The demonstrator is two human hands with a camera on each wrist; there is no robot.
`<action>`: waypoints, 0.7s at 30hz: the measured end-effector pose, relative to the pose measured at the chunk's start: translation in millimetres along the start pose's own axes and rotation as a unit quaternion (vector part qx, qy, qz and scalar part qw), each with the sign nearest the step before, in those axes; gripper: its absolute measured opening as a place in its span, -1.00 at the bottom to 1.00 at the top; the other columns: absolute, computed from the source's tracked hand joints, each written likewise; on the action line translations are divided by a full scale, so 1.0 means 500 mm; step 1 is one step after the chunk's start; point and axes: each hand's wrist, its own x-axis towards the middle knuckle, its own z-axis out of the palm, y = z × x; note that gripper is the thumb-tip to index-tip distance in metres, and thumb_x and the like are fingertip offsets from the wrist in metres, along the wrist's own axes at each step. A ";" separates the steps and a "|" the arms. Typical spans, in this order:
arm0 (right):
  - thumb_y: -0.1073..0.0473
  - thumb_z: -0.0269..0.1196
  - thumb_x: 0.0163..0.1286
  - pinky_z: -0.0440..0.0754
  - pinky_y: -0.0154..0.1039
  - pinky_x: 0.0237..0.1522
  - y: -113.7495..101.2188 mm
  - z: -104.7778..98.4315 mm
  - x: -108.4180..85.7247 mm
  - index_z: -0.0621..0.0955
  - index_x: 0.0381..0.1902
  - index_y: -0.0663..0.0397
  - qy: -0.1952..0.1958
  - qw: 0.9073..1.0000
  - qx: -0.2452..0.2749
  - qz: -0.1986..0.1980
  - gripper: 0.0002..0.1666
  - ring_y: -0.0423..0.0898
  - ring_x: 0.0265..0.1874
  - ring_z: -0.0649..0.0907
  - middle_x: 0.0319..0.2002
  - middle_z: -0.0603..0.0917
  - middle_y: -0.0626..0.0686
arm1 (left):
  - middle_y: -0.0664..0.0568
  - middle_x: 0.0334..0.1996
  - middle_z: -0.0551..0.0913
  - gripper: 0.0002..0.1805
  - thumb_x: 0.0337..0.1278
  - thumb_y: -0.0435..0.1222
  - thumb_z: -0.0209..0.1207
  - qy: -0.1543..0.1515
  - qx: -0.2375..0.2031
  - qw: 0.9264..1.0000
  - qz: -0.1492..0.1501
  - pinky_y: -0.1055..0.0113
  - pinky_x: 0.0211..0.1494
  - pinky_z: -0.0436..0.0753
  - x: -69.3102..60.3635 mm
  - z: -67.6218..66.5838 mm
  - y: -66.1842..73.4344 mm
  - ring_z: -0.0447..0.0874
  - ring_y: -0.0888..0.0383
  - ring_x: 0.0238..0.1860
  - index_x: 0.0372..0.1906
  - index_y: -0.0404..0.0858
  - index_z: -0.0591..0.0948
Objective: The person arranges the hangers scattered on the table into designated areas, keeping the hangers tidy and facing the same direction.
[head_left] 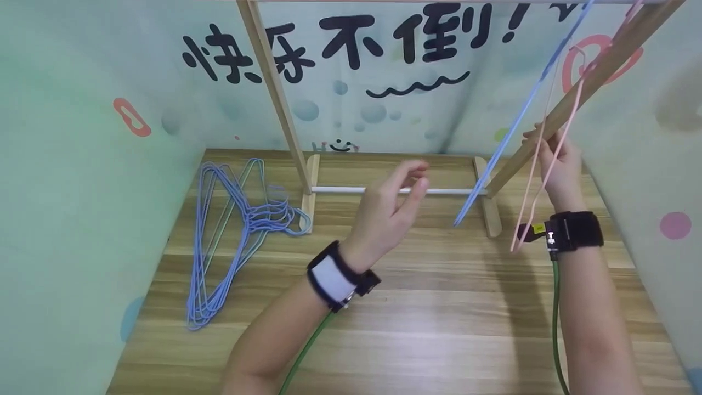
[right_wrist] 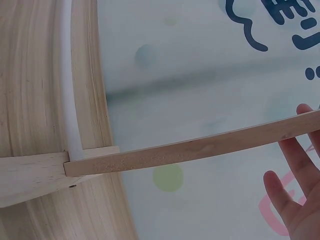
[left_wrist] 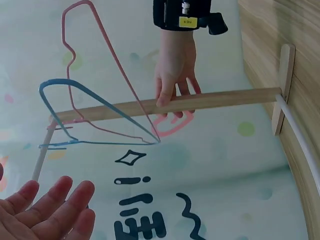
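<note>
My right hand (head_left: 564,173) grips the right wooden post (head_left: 598,71) of a rack, with fingers on both sides of it in the right wrist view. A blue hanger (head_left: 515,125) and a pink hanger (head_left: 576,104) hang from the top rail near that post; the pink one passes in front of my right hand in the head view. My left hand (head_left: 386,214) is in the air between the posts, fingers loosely bent and holding nothing. In the left wrist view its fingers (left_wrist: 57,205) are spread below the blue hanger (left_wrist: 95,95).
Several blue and greenish hangers (head_left: 245,219) lie in a bundle on the wooden table (head_left: 439,340) at the left. The left post (head_left: 279,104) and a low white bar (head_left: 449,191) join wooden feet (head_left: 492,216). Printed cloth walls (head_left: 71,164) surround the table's back and sides.
</note>
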 end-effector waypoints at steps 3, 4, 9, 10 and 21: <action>0.22 0.16 0.43 0.32 -0.15 0.28 0.004 0.000 0.001 0.56 0.14 0.05 0.002 1.000 0.003 -0.008 -0.65 0.02 0.07 0.57 0.03 0.60 0.21 | -0.15 -0.11 0.64 -0.71 0.41 -0.29 -0.03 0.023 0.030 0.999 -0.001 0.34 0.07 0.53 -0.041 -0.027 -0.022 0.61 0.11 -0.10 0.03 -0.42 0.51; 0.22 0.16 0.42 0.32 -0.15 0.27 0.004 -0.001 0.001 0.56 0.14 0.05 0.003 1.000 0.000 -0.010 -0.65 0.02 0.07 0.57 0.03 0.60 0.22 | -0.15 -0.11 0.64 -0.70 0.41 -0.29 -0.03 0.028 0.038 0.999 -0.008 0.32 0.07 0.53 -0.056 -0.034 -0.031 0.61 0.11 -0.09 0.03 -0.43 0.51; 0.21 0.13 0.44 0.35 -0.15 0.24 0.006 -0.002 0.000 0.56 0.16 0.04 0.005 0.999 -0.031 -0.016 -0.65 0.02 0.07 0.57 0.03 0.61 0.19 | -0.14 -0.10 0.65 -0.70 0.40 -0.27 0.00 0.051 0.065 0.994 -0.078 0.30 0.05 0.55 -0.135 -0.071 -0.090 0.62 0.08 -0.09 0.02 -0.42 0.53; 0.21 0.13 0.44 0.34 -0.15 0.25 0.006 -0.001 0.000 0.56 0.16 0.03 0.004 0.999 -0.031 -0.013 -0.65 0.01 0.07 0.57 0.03 0.62 0.17 | -0.13 -0.11 0.66 -0.71 0.40 -0.27 0.01 0.056 0.073 0.991 -0.098 0.31 0.05 0.55 -0.150 -0.078 -0.102 0.62 0.08 -0.09 0.02 -0.40 0.54; 0.16 0.15 0.43 0.29 -0.11 0.29 0.003 -0.005 -0.001 0.54 0.19 0.01 -0.002 1.000 -0.014 0.005 -0.62 0.04 0.14 0.52 0.09 0.58 0.16 | -0.22 -0.05 0.62 -0.69 0.26 -0.34 0.15 0.081 0.178 0.944 -0.264 0.13 0.01 0.58 -0.276 -0.182 -0.210 0.60 -0.07 -0.04 0.05 -0.38 0.53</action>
